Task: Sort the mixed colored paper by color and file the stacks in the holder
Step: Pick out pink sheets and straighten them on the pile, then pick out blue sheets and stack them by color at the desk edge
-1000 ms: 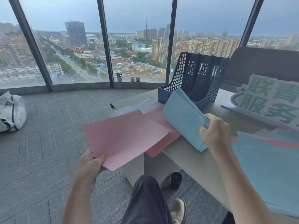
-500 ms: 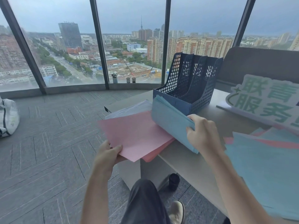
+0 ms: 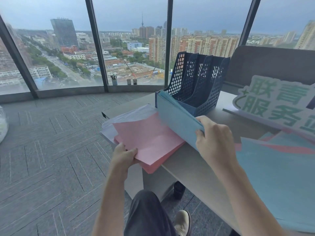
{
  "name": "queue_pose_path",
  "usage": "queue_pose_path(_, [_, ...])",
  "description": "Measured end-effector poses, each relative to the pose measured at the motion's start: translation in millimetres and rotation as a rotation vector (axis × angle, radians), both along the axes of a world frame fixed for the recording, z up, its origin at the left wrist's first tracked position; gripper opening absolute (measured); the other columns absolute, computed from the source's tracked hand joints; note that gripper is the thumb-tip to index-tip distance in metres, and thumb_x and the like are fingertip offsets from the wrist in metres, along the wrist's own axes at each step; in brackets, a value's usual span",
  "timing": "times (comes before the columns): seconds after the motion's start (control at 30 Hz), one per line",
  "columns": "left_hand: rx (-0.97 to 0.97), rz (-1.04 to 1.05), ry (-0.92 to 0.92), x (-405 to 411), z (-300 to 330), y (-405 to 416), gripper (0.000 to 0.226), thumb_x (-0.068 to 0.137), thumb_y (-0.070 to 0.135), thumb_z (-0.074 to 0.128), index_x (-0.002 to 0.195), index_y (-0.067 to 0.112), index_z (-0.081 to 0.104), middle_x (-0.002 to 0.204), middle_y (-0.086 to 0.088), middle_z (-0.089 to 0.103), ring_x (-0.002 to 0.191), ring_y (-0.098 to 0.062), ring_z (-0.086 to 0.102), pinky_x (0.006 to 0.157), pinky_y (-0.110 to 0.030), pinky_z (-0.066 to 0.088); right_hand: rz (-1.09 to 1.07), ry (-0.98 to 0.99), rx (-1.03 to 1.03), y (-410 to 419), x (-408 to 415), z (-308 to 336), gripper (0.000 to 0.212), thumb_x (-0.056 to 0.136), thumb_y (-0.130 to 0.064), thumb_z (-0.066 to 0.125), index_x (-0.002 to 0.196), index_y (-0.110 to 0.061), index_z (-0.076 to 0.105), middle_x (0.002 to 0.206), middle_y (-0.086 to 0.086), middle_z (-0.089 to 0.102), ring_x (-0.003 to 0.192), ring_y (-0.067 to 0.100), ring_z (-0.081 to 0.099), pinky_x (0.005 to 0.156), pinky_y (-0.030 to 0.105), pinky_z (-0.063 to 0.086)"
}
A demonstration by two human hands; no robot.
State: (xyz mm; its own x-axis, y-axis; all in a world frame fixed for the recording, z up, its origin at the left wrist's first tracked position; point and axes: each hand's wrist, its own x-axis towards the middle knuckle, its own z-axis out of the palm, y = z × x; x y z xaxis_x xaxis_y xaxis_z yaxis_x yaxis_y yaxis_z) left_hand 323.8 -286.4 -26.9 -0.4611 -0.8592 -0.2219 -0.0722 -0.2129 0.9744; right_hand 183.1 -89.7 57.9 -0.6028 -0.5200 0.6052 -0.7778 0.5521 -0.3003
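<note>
Left hand: the left hand (image 3: pixel 124 156) pinches the near corner of the top pink sheet (image 3: pixel 146 135), thumb on top, fingers beneath.
Right hand: the right hand (image 3: pixel 214 138) grasps the near end of the blue paper stack (image 3: pixel 175 114), fingers curled round its edge.
Blue paper stack: held on edge and tilted, its far end toward 11 o'clock, close in front of the file holder (image 3: pixel 199 84); whether it touches the holder cannot be told.
Pink stack: the pink stack (image 3: pixel 153 165) lies on the desk (image 3: pixel 187 167) at 9 o'clock of the right hand, its near corner overhanging the desk edge.
White sheets: the white sheets (image 3: pixel 129 114) lie partly under the pink stack, at its 11 o'clock side.
Unsorted pile: a mixed blue and pink pile (image 3: pixel 279 160) lies at 3 o'clock of the right hand.
File holder: dark blue, perforated, several upright compartments, all apparently without paper.
Handling, single sheet: judged light and limp; likely to sag or slide. Take hold at a corner, lay it flat.
Handling, stack: judged stiffer as a bundle, yet prone to fanning. Hold across the short end, square the edges, lower into one compartment.
</note>
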Motion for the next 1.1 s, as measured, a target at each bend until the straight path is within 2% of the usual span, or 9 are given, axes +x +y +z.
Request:
queue_pose_path(0.13, [-0.012,0.006,0.002,-5.9,-1.5,4.1,0.022,0.094,-0.008,0.054,0.113,0.003,0.055,0.095,-0.012,0.066,0.083,-0.026,0.066,0.071,-0.04,0.059,0.066,-0.018,0.182,-12.2,18.2,-31.1,0.029,0.084,-0.001,0.063,0.108,-0.018,0.065,0.074,0.009,0.071,0.073,0.036,0.068,0.056,0.033,0.039])
queue_pose_path(0.27, [-0.016,0.031,-0.014,1.6,-3.3,2.2,0.009,0.096,-0.001,0.054,0.1,0.006,0.058,0.094,-0.016,0.07,0.074,-0.027,0.071,0.062,-0.04,0.062,0.149,-0.093,0.321,-14.8,38.0,-57.6,0.026,0.086,-0.004,0.057,0.107,-0.019,0.061,0.078,0.005,0.069,0.077,0.032,0.066,0.06,0.035,0.041])
queue_pose_path(0.4, [-0.073,0.083,-0.061,12.7,-7.2,1.3,0.009,0.096,-0.002,0.05,0.1,0.001,0.057,0.081,-0.018,0.069,0.059,-0.022,0.071,0.052,-0.03,0.059,0.181,-0.159,0.417,-14.5,50.6,-67.4,0.024,0.085,-0.006,0.053,0.103,-0.019,0.06,0.084,0.004,0.068,0.081,0.031,0.064,0.061,0.035,0.038])
queue_pose_path(0.5, [-0.133,0.119,-0.141,16.6,-13.9,-1.4,0.012,0.094,0.002,0.058,0.105,0.0,0.057,0.072,-0.015,0.07,0.055,-0.023,0.071,0.053,-0.031,0.06,0.201,-0.184,0.478,-15.2,55.8,-70.3,0.025,0.084,-0.011,0.052,0.107,-0.02,0.059,0.098,0.0,0.067,0.091,0.028,0.062,0.066,0.034,0.041])
queue_pose_path(0.63, [-0.246,0.16,-0.264,22.0,-16.4,-0.1,0.023,0.094,0.013,0.063,0.114,0.006,0.054,0.072,-0.011,0.072,0.052,-0.019,0.07,0.056,-0.033,0.059,0.251,-0.182,0.539,-13.6,58.5,-71.6,0.023,0.093,-0.032,0.06,0.112,-0.019,0.058,0.11,-0.002,0.059,0.108,0.023,0.055,0.076,0.033,0.041])
queue_pose_path(0.7, [-0.306,0.211,-0.305,26.7,-12.7,3.8,0.023,0.096,0.014,0.06,0.117,0.009,0.053,0.08,-0.009,0.071,0.055,-0.017,0.069,0.054,-0.029,0.056,0.257,-0.205,0.57,-11.7,58.4,-72.9,0.043,0.089,-0.056,0.062,0.113,-0.02,0.06,0.111,-0.003,0.056,0.108,0.021,0.05,0.082,0.033,0.039])
queue_pose_path(0.83, [-0.421,0.238,-0.237,29.6,1.6,19.7,0.021,0.095,0.011,0.058,0.116,0.015,0.057,0.084,-0.008,0.071,0.057,-0.013,0.067,0.049,-0.024,0.051,0.286,-0.34,0.498,-3.9,55.0,-74.6,0.069,0.08,-0.077,0.056,0.125,-0.025,0.063,0.12,-0.006,0.059,0.116,0.018,0.048,0.102,0.032,0.039])
queue_pose_path(0.93, [-0.415,0.166,-0.126,19.4,16.1,37.3,0.017,0.095,0.009,0.056,0.109,0.017,0.06,0.082,-0.006,0.07,0.054,-0.013,0.064,0.051,-0.027,0.05,0.279,-0.407,0.351,8.6,45.8,-72.1,0.059,0.089,-0.067,0.055,0.129,-0.024,0.061,0.127,-0.008,0.059,0.123,0.014,0.048,0.107,0.029,0.037])
queue_pose_path(1.1, [-0.388,-0.016,-0.015,-20.8,31.8,72.8,0.014,0.097,0.006,0.054,0.108,0.013,0.061,0.08,-0.008,0.068,0.057,-0.017,0.06,0.051,-0.031,0.049,0.129,-0.428,0.217,45.1,15.4,-64.5,0.039,0.094,-0.05,0.061,0.124,-0.025,0.063,0.125,-0.009,0.06,0.122,0.013,0.052,0.098,0.027,0.041])
